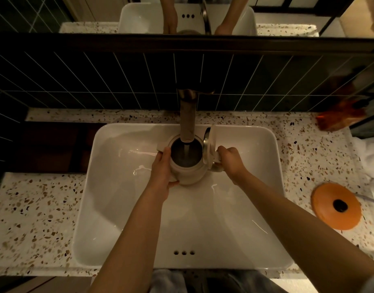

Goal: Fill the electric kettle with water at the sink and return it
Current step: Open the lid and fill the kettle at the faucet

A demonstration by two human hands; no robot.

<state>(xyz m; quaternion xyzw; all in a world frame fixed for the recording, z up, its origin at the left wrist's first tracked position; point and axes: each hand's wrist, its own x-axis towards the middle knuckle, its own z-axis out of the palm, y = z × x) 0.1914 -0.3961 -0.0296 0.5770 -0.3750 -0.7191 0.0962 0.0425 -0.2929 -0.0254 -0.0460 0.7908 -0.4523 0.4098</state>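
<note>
A cream electric kettle [190, 173] is held over the white sink basin [118, 187], directly under the faucet spout [187, 121]. Its lid [209, 144] stands flipped open on the right side. A thin stream of water falls from the spout into the kettle's dark inside. My left hand [163, 172] cups the kettle's left wall and underside. My right hand [231, 161] is closed around the handle on the right. The handle is mostly hidden by my fingers.
A round orange kettle base [337, 206] with a black centre lies on the speckled terrazzo counter [34, 218] to the right of the sink. White cloth [372, 161] sits at the far right edge. Dark tiles and a mirror rise behind the faucet.
</note>
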